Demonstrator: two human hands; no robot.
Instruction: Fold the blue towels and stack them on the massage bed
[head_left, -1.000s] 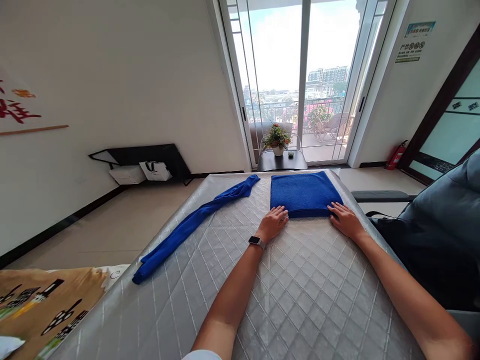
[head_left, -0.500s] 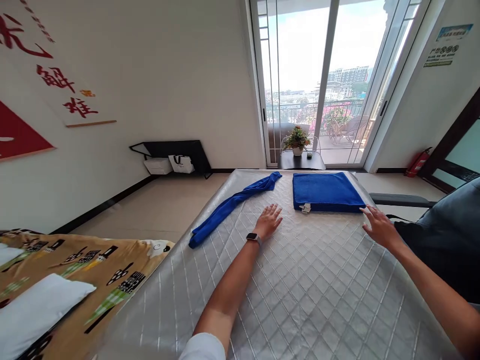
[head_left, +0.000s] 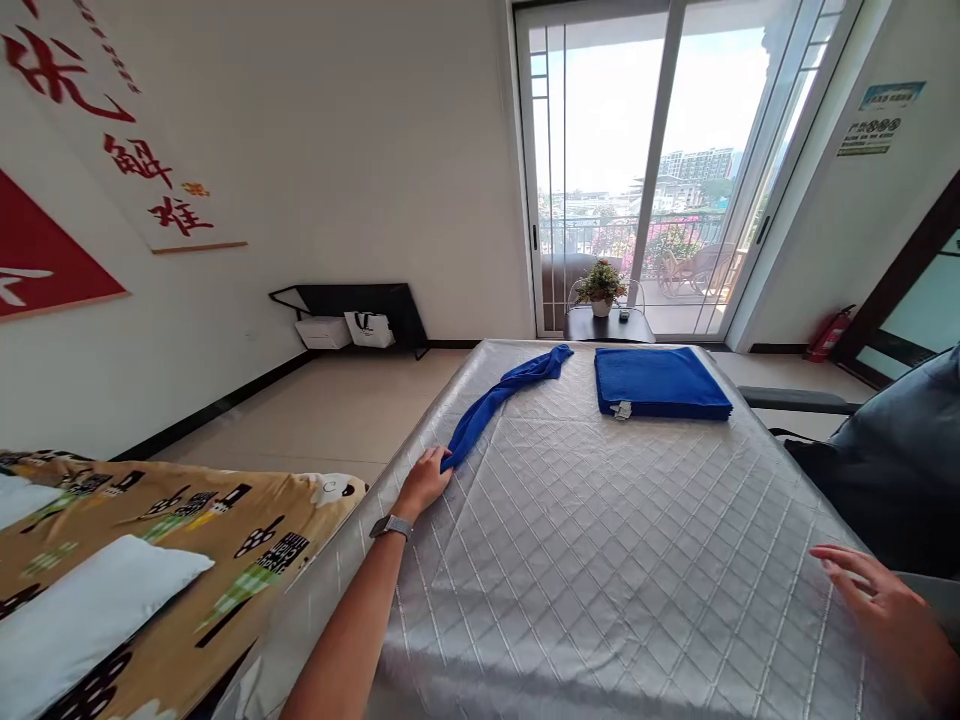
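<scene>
My left hand (head_left: 424,482), with a watch on its wrist, is closed around the near end of a long, bunched blue cloth (head_left: 499,392). That cloth runs away from me and slants to the right across the silver quilted cover (head_left: 592,540). Farther right lies a neat flat stack of folded blue cloth (head_left: 661,382), a white label showing at its near left corner. My right hand (head_left: 874,590) hovers at the right side of the cover, fingers stretched out and holding nothing; it is slightly blurred.
To the left stands a bed with a patterned tan blanket (head_left: 300,510) and a white pillow (head_left: 112,590). Beyond the cover's far edge is a small table with a potted plant (head_left: 601,288). A dark bulky bag or seat (head_left: 892,470) sits close on the right.
My left hand has moved left and taken hold of the blue cloth's near end. My right hand has drawn back toward me, away from the folded stack. The view has shifted slightly.
</scene>
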